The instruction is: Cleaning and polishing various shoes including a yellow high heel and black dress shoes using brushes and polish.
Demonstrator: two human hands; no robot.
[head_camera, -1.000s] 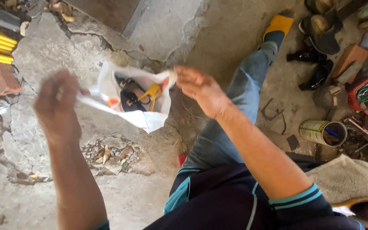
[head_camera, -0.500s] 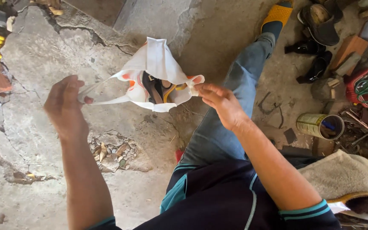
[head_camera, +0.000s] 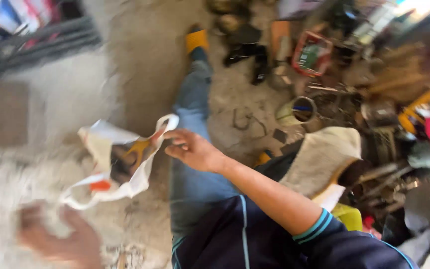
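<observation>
Both hands hold one white plastic bag (head_camera: 120, 164) open between them: the right hand (head_camera: 192, 149) pinches the upper handle loop with its fingers curled round the thin strip, and the left hand (head_camera: 63, 239), badly blurred at the bottom edge of the head view, seems closed on the lower handle, though the blur leaves that grip uncertain. Stretched between the two, the bag hangs above the cracked concrete floor (head_camera: 36, 129), just left of the person's outstretched leg in blue jeans (head_camera: 192, 99), and its mouth gapes toward the camera. Inside sits a yellow-handled tool (head_camera: 138, 148) beside something dark that I cannot make out. To the right, well apart from the bag, a tin can (head_camera: 297, 110), a red basket (head_camera: 313, 54) and a heap of blurred clutter lie on the ground, with a folded beige cloth (head_camera: 319, 157) near the person's hip. Judging from the spread handles, the step in hand is opening the bag to get at its contents; a next move would call for one hand to let go of its handle while the other keeps the mouth from collapsing.
</observation>
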